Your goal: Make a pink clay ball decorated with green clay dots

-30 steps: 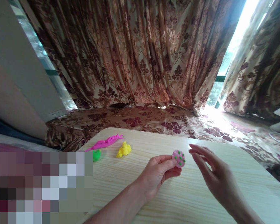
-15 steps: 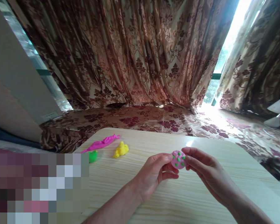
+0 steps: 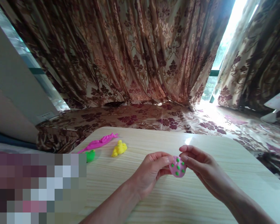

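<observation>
A flat pink clay disc (image 3: 175, 170) with several small green dots is held above the table, its dotted face turned up towards me. My left hand (image 3: 149, 170) pinches its left edge, thumb on top and fingers tucked behind. At the upper right edge, the thumb and fingertips of my right hand (image 3: 204, 168) close on the rim. Part of the disc's edge is covered by the fingers. To the left on the table lie a lumpy yellow clay piece (image 3: 119, 148), a long pink clay strip (image 3: 99, 143) and a green clay lump (image 3: 91, 156).
The pale wooden table (image 3: 151, 141) has rounded far corners. Behind it, a floral cloth (image 3: 140, 118) covers a ledge below patterned curtains (image 3: 130, 62). A white lamp (image 3: 278, 101) stands at the far right. Pixelation hides the lower left corner.
The disc has dropped slightly towards me and tilted. My right fingers have shifted from its right side to the upper right rim. The whole view has moved a little.
</observation>
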`<action>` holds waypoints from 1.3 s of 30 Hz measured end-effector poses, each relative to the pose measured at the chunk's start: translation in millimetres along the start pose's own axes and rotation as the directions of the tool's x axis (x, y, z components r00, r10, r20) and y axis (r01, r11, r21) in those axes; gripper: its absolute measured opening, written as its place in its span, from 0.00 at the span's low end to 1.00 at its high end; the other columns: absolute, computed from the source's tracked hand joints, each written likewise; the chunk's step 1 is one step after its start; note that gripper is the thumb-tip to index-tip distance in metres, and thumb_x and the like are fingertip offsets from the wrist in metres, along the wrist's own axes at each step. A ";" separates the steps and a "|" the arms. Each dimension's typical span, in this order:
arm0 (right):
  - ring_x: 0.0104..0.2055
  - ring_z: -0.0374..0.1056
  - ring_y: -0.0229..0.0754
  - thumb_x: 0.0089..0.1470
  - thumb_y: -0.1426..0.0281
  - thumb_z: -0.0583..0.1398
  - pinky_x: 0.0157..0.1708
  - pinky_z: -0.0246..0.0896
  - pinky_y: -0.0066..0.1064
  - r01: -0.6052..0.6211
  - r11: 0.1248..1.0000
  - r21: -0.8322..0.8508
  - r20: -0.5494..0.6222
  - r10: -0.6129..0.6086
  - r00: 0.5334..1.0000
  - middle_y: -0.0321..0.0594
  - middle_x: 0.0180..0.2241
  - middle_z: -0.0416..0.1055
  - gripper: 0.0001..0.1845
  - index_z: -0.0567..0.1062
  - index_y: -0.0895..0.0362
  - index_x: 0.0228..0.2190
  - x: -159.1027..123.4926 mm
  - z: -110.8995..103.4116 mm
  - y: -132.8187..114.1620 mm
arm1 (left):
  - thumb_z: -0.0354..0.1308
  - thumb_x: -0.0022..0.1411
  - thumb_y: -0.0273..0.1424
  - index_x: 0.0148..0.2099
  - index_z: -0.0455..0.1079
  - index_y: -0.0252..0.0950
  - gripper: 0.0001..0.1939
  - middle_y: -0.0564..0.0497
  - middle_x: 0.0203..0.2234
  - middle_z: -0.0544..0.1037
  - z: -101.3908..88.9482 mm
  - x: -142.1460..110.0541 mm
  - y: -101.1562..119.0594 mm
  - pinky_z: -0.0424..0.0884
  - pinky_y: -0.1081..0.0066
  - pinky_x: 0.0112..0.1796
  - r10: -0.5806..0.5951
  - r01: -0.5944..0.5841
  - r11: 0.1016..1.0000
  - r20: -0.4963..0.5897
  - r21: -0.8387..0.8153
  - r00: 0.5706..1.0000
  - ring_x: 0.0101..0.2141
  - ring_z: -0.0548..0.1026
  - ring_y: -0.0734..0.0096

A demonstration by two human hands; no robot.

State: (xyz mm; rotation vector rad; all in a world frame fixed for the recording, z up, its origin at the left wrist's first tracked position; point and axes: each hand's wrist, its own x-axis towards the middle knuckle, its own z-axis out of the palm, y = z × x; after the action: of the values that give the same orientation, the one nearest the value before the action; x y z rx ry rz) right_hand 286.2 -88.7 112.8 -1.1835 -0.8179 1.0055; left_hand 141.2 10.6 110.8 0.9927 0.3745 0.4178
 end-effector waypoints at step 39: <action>0.31 0.63 0.38 0.56 0.60 0.56 0.35 0.57 0.30 0.012 0.973 -0.229 0.142 0.022 0.990 0.36 0.25 0.68 0.16 0.74 0.59 0.25 2.1 -10.6 5.6 | 0.56 0.58 0.38 0.31 0.72 0.30 0.14 0.49 0.27 0.72 -5.4 3.0 -2.0 0.63 0.74 0.30 -0.039 0.032 0.990 0.052 0.135 0.998 0.28 0.67 0.75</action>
State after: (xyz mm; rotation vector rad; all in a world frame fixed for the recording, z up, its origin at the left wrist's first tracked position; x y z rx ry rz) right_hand 295.6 -90.0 105.1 -1.3201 -1.0682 1.0292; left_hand 141.5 15.1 106.0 1.1248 0.3742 0.3357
